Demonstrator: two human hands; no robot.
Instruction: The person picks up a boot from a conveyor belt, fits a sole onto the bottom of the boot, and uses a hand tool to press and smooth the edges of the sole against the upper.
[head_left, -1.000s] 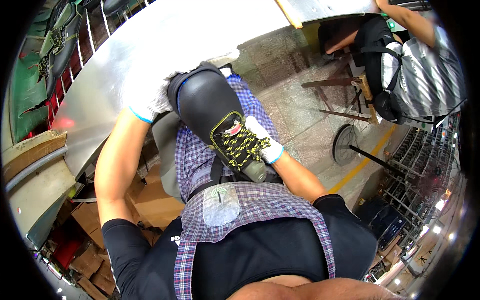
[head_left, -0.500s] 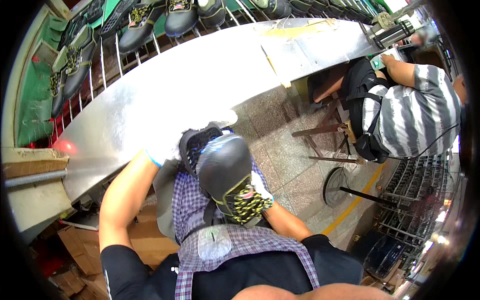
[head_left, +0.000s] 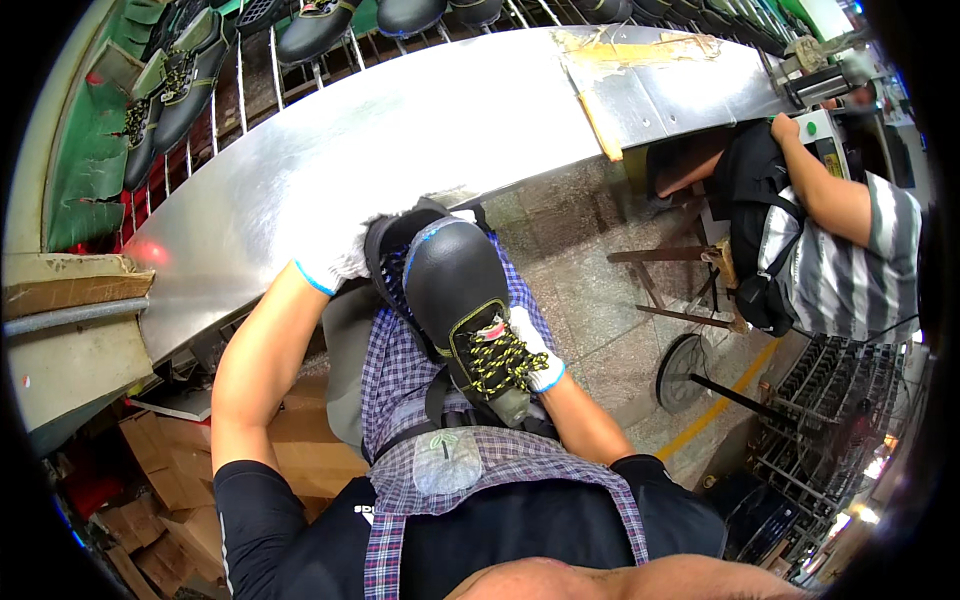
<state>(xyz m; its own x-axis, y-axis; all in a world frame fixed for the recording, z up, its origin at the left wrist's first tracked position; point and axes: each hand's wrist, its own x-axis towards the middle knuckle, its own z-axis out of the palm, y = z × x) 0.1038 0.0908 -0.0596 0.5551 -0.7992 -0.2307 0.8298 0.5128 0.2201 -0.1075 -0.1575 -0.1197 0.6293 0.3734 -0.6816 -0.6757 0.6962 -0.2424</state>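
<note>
black safety boot held over your lap, both gloved hands on it.

your right hand (head_left: 530, 345) has its fingers clenched around the laced upper of the black boot (head_left: 460, 300), yellow-and-black laces just under the fingertips. your left hand (head_left: 340, 258) sits at the toe end; its fingers are curled against the second dark shoe (head_left: 392, 240) lying just behind the boot, but you cannot tell how firmly they grip. the boot hangs above your checked apron (head_left: 400, 370), toe toward the steel table (head_left: 380, 130) just beyond your left fingers. judged risk: the weight sits forward of your right grip, so the toe may tip and knock the table edge or slide onto the apron; loose laces could snag a glove. a seated person in a striped shirt (head_left: 860, 260) is well apart, past your right fingers.
</note>
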